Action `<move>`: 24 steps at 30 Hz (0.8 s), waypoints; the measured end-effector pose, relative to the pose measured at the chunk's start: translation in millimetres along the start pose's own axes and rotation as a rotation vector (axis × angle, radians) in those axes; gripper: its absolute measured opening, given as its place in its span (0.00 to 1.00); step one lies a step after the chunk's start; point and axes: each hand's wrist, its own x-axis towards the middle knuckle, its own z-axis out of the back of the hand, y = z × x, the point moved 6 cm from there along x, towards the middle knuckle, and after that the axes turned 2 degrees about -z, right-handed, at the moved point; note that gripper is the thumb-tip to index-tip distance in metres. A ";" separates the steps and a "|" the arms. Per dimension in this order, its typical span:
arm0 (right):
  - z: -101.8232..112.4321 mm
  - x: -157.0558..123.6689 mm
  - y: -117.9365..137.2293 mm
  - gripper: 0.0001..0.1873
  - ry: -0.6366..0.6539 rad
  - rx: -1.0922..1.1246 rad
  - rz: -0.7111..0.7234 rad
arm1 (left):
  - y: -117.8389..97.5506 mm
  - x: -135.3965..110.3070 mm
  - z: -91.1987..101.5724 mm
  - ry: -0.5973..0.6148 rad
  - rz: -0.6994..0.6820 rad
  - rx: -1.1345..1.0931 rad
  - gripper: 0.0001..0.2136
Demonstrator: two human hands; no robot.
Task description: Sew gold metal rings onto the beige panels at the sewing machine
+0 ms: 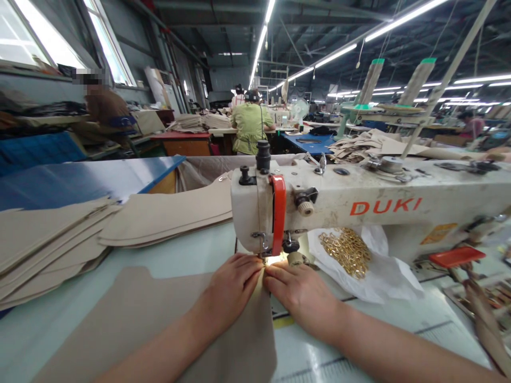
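A beige fabric panel [159, 314] lies flat on the pale sewing table, its right edge under the head of a white sewing machine [327, 191]. My left hand [235, 279] rests on the panel just left of the needle area, fingers together and pressed on the cloth. From the right, my right hand [297, 287] meets it, its closed fingertips gripping the panel's edge close to the presser foot. The needle and the fingertips' exact hold are partly hidden. A lamp lights the spot between both hands.
A white plastic bag [393, 271] with small gold metal pieces [347, 252] lies behind my right hand. Stacked beige panels [51, 244] are at the left, with another stack [171, 210] behind. A red tray [457, 257] sits at the right. Co-workers sit farther back.
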 end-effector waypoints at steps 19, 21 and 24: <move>4.1 -4.8 5.8 0.05 -0.010 0.033 0.144 | -12.2 -17.7 -1.9 0.133 -0.085 0.171 0.15; 4.2 -4.1 5.7 0.05 -0.002 0.035 0.143 | -11.3 -18.7 -3.4 0.147 -0.082 0.164 0.15; 4.4 -3.1 5.8 0.05 0.014 0.029 0.137 | -11.1 -19.0 -5.4 0.168 -0.096 0.159 0.15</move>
